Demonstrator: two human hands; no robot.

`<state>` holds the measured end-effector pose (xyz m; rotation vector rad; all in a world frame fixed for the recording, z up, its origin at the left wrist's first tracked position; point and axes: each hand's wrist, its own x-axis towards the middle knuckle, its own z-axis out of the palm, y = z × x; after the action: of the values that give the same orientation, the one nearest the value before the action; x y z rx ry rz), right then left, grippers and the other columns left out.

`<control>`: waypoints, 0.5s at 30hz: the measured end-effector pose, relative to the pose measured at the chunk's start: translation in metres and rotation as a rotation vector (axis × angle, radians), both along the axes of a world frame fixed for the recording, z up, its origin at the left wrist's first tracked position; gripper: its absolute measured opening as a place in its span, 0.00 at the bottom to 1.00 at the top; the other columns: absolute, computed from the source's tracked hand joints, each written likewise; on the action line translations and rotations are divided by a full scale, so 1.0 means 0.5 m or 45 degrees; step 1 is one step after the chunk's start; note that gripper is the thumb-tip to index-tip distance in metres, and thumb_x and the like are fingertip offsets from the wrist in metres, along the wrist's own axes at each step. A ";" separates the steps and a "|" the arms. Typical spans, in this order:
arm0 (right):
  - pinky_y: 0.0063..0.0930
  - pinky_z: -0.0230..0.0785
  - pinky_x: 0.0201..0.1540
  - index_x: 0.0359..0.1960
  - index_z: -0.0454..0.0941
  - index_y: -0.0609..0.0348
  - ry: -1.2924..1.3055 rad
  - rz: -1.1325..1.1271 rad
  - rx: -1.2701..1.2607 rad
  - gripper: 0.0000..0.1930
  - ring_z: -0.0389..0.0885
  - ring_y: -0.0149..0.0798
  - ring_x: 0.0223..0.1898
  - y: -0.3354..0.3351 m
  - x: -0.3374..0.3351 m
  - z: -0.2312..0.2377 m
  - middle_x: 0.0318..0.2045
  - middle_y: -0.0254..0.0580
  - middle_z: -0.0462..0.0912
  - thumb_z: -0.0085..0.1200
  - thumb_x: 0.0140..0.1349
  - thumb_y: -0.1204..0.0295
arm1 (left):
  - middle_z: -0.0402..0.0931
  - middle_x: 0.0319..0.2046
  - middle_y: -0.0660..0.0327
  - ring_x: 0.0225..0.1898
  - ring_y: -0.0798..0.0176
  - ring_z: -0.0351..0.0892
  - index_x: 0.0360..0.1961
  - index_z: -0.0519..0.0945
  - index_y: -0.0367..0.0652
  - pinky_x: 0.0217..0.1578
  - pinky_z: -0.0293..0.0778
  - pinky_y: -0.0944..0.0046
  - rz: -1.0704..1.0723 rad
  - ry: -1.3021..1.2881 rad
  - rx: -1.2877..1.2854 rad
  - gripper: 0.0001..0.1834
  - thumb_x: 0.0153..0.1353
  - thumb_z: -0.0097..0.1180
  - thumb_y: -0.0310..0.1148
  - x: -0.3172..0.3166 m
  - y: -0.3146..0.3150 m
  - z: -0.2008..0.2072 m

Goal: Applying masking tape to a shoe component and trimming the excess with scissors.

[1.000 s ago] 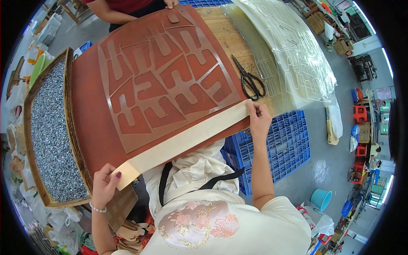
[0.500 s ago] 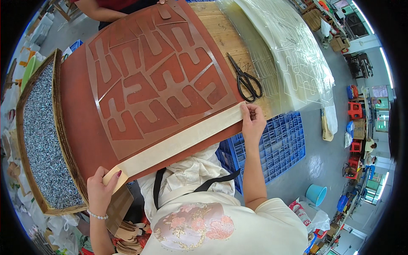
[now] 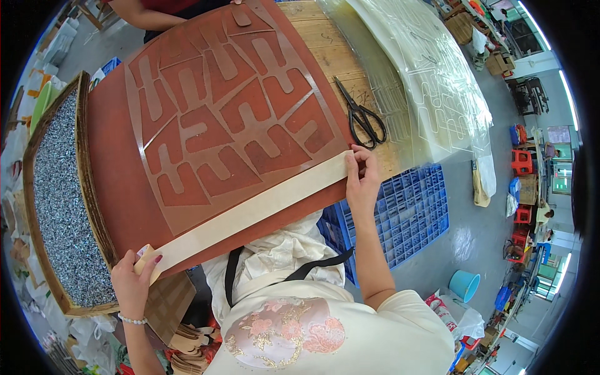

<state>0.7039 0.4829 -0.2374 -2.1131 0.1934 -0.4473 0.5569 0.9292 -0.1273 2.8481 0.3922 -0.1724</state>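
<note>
A cream strip of masking tape (image 3: 253, 211) stretches along the near edge of a red-brown sheet (image 3: 105, 150). My left hand (image 3: 131, 290) grips the tape roll (image 3: 145, 258) at the sheet's near left corner. The free end is pinched between thumb and fingers of my right hand (image 3: 364, 181) near the right corner. Just beyond the strip lies a thin see-through template (image 3: 174, 220) with rounded and angular cut-outs. Whether the strip touches the sheet along its whole length, I cannot tell. Black-handled scissors (image 3: 362, 122) rest on the wooden table (image 3: 322, 39), beyond my right hand.
A wood-framed tray (image 3: 83, 156) of dark glittering bits stands left. Clear plastic sheets (image 3: 437, 81) are stacked at the far right. A blue crate (image 3: 412, 215) is below the table. At the far edge, another person's arm (image 3: 147, 19) rests by the sheet.
Both hands have shifted left with the tape, the left one also slightly toward me. The strip's right end has moved away from the sheet's right corner.
</note>
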 end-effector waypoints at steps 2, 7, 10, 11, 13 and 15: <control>0.26 0.68 0.38 0.38 0.76 0.62 -0.041 -0.015 -0.024 0.07 0.75 0.34 0.38 -0.001 -0.002 -0.020 0.45 0.45 0.82 0.57 0.68 0.71 | 0.68 0.15 0.50 0.16 0.54 0.66 0.21 0.66 0.35 0.21 0.62 0.57 -0.067 -0.122 -0.030 0.24 0.56 0.70 0.38 -0.002 0.001 -0.007; 0.26 0.68 0.39 0.38 0.75 0.62 0.045 -0.016 0.204 0.08 0.75 0.32 0.38 0.013 -0.018 -0.012 0.43 0.44 0.82 0.57 0.69 0.70 | 0.70 0.17 0.49 0.19 0.49 0.70 0.22 0.67 0.35 0.23 0.65 0.54 0.045 -0.034 -0.091 0.25 0.55 0.70 0.40 -0.007 0.009 0.002; 0.24 0.68 0.37 0.38 0.75 0.63 0.015 -0.050 0.197 0.08 0.74 0.29 0.34 0.019 -0.027 -0.006 0.38 0.39 0.81 0.57 0.69 0.70 | 0.72 0.18 0.50 0.22 0.48 0.72 0.21 0.68 0.36 0.26 0.66 0.54 0.095 0.097 -0.126 0.25 0.53 0.72 0.40 -0.006 0.010 0.022; 0.24 0.68 0.36 0.38 0.76 0.63 0.006 -0.080 0.188 0.08 0.74 0.28 0.33 0.014 -0.028 -0.001 0.36 0.37 0.80 0.57 0.69 0.71 | 0.71 0.18 0.51 0.23 0.49 0.72 0.21 0.68 0.35 0.26 0.66 0.55 0.100 0.146 -0.132 0.24 0.52 0.72 0.40 -0.006 0.012 0.027; 0.19 0.69 0.38 0.38 0.76 0.62 0.048 -0.155 0.147 0.08 0.75 0.23 0.33 -0.013 -0.029 -0.002 0.31 0.32 0.79 0.58 0.69 0.70 | 0.71 0.18 0.52 0.26 0.51 0.71 0.20 0.69 0.35 0.27 0.66 0.57 -0.090 0.064 -0.077 0.23 0.51 0.72 0.38 -0.016 0.017 0.025; 0.18 0.68 0.37 0.38 0.76 0.62 0.010 -0.163 0.246 0.09 0.75 0.23 0.33 -0.048 -0.026 -0.016 0.31 0.31 0.79 0.59 0.69 0.69 | 0.70 0.18 0.54 0.29 0.53 0.70 0.20 0.70 0.35 0.28 0.66 0.58 -0.161 0.053 -0.174 0.22 0.50 0.72 0.36 -0.027 0.026 0.024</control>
<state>0.6908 0.4591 -0.2454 -1.9198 0.3637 -0.4767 0.5432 0.9423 -0.1153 2.7381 0.2004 -0.2717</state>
